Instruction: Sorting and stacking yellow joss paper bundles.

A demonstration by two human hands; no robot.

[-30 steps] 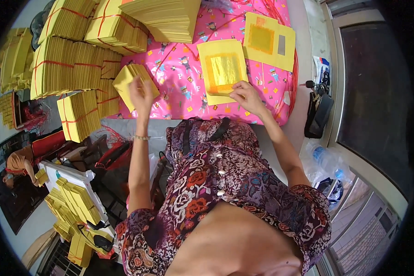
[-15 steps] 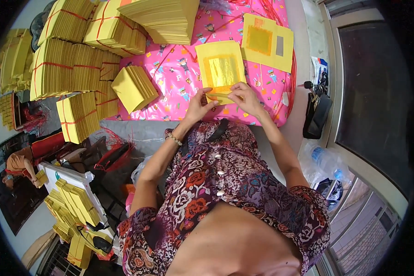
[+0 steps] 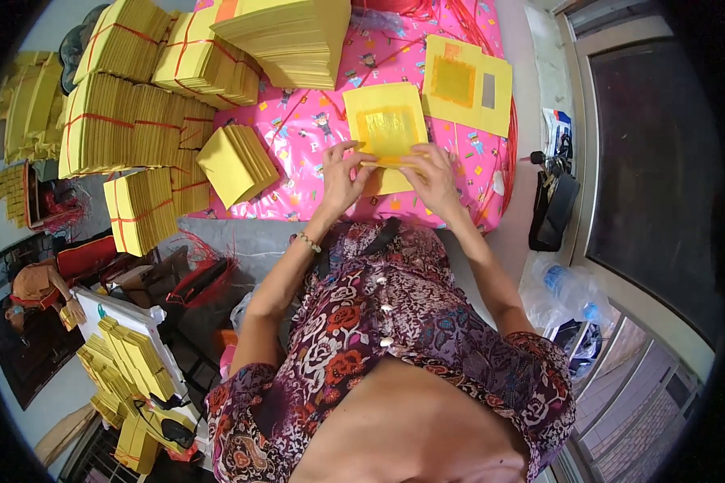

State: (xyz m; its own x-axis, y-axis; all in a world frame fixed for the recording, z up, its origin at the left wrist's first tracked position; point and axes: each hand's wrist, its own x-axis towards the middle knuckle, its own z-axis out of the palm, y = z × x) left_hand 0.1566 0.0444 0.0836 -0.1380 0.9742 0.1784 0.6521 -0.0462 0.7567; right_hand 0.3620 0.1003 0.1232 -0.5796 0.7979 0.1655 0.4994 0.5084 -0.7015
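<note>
A yellow paper sheet (image 3: pixel 364 98) with a shiny gold square bordered in orange lies in front of me on a pink cloth. My left hand (image 3: pixel 342 179) pinches the left part of its turned-up near side, thumb and fingers closed. On the right part of the same fold, my right hand (image 3: pixel 435 179) pinches with its fingers closed. The fold runs as a narrow roll between both thumbs. Yellow paper (image 3: pixel 387 183) shows below the fold, nearer to me. Right of it lie other yellow sheets (image 3: pixel 495 76), with an orange-gold square and a grey patch.
Banded stacks of yellow paper (image 3: pixel 97 121) crowd the left of the pink printed cover (image 3: pixel 298 137). A loose folded bundle (image 3: pixel 238 169) sits nearer. Red strings (image 3: pixel 509 161) hang at the right edge. At far left, another person's arm (image 3: pixel 60 286) reaches toward a white table (image 3: pixel 125 310).
Both hands have moved slightly away from me over the sheet, carrying its near edge up into a fold. More yellow paper shows below it. The view has shifted a little.
</note>
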